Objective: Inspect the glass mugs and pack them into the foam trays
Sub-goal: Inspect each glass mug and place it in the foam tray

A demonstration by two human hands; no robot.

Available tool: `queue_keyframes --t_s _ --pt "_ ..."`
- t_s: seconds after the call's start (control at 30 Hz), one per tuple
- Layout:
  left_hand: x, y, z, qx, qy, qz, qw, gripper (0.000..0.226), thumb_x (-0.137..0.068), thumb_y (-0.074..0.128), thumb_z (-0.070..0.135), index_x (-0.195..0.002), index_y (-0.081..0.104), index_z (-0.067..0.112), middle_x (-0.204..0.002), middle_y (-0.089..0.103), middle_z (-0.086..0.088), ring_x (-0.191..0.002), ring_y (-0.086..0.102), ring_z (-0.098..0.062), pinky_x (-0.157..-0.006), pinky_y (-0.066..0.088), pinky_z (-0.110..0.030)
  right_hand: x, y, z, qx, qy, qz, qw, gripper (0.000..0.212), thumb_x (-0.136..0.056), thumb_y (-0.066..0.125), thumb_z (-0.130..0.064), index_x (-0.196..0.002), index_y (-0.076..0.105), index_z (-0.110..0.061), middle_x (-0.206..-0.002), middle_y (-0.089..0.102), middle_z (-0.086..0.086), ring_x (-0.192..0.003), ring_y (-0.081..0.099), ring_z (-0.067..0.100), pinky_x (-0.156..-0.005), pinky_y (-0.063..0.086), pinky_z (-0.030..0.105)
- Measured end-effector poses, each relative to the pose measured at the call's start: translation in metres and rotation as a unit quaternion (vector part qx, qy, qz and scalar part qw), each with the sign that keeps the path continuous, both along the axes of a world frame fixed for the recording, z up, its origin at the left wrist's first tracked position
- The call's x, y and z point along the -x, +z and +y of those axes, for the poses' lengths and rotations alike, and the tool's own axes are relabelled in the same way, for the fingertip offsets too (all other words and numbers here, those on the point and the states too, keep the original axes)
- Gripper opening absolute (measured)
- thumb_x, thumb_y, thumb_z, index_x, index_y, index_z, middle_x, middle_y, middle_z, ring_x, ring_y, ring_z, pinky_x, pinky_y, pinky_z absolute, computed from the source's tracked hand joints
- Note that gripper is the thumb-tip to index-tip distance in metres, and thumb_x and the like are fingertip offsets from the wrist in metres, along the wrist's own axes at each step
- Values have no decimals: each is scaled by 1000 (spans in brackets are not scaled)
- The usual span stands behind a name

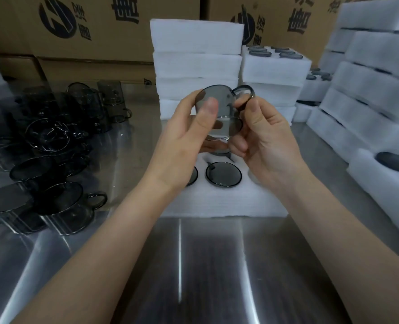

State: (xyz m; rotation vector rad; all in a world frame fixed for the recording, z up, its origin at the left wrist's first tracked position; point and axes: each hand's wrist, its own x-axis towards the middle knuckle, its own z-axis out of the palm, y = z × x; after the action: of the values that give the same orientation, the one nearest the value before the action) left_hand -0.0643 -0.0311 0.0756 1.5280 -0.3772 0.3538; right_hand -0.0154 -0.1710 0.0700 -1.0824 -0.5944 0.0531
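A smoky grey glass mug [224,106] is held up in front of me, above the foam tray [222,202] on the steel table. My left hand [189,134] grips its body, thumb across the glass. My right hand [261,139] pinches the mug's round handle at the right. In the tray's pockets sit mugs seen from above, one [223,173] plainly visible, others partly hidden by my hands. Several loose mugs [46,160] stand grouped on the table at the left.
Stacks of white foam trays [197,64] rise behind the held mug, with more filled stacks [376,94] along the right side. Cardboard boxes [88,26] line the back. Bare steel table [194,265] stretches in front.
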Motion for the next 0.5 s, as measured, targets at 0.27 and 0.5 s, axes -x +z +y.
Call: queue_keyframes --t_s 0.27,0.5 --pt "-1 -4 -1 12 13 -23 1000 54 -97 51 10 -146 30 15 -119 59 -2 -115 60 -17 -103 47 -38 -2 3 -3 30 55 41 997 36 -91 48 -43 -70 68 -22 -68 39 -2 -54 37 11 -57 30 25" --pt "-4 -7 6 -65 40 -80 994 67 -92 57 -6 -149 27 14 -125 55 -4 -114 57 -3 -101 44 -23 -3 2 0 67 27 77 994 46 -96 48 -36 -52 50 -23 -58 40 -6 -52 38 13 -58 33 27"
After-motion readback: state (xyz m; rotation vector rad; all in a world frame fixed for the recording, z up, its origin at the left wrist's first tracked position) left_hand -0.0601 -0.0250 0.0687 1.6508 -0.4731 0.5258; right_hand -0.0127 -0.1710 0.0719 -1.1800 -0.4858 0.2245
